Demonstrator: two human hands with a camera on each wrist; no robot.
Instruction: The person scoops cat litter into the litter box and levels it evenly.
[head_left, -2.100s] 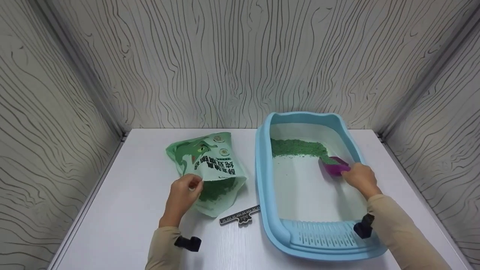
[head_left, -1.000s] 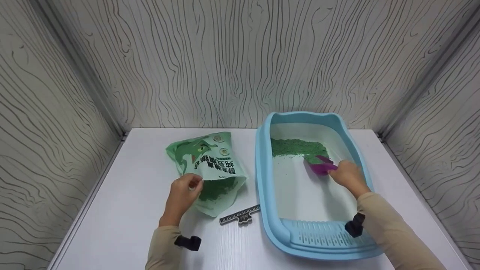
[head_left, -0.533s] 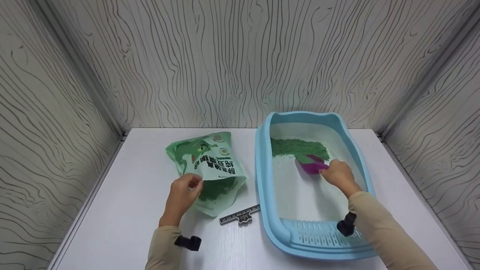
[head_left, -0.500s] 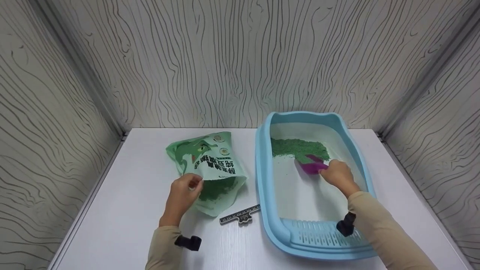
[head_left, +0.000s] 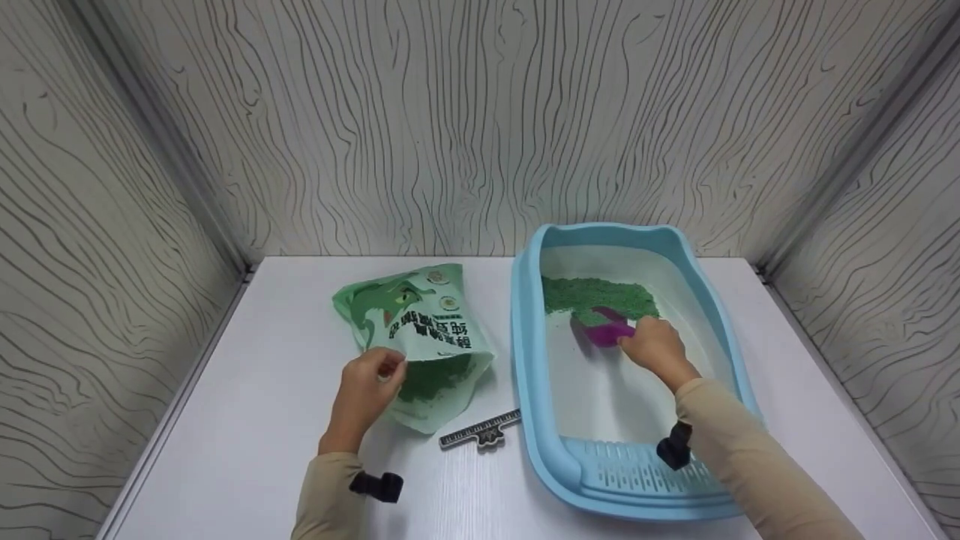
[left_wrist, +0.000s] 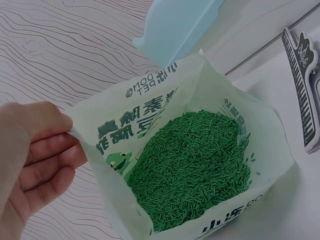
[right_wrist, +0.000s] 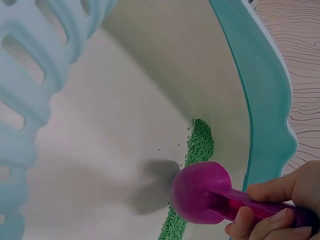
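Observation:
My left hand pinches the upper edge of an open bag of green pellets. In the left wrist view the bag's mouth gapes, with many green pellets inside. With my right hand I grip the handle of a purple scoop over a blue litter box. The scoop is tilted above a band of green pellets along the far part of the box floor. From the right wrist view only the scoop's underside shows, so how much lies in it cannot be told there.
A dark decorated clip lies on the white table between the bag and the box, near the box's left wall. A slotted step forms the near end of the box. Wood-patterned panels stand behind and at both sides.
My right hand has carried the scoop leftward along the pellet band, and green pellets have spilled from it on the way. My left hand and the bag stay in place.

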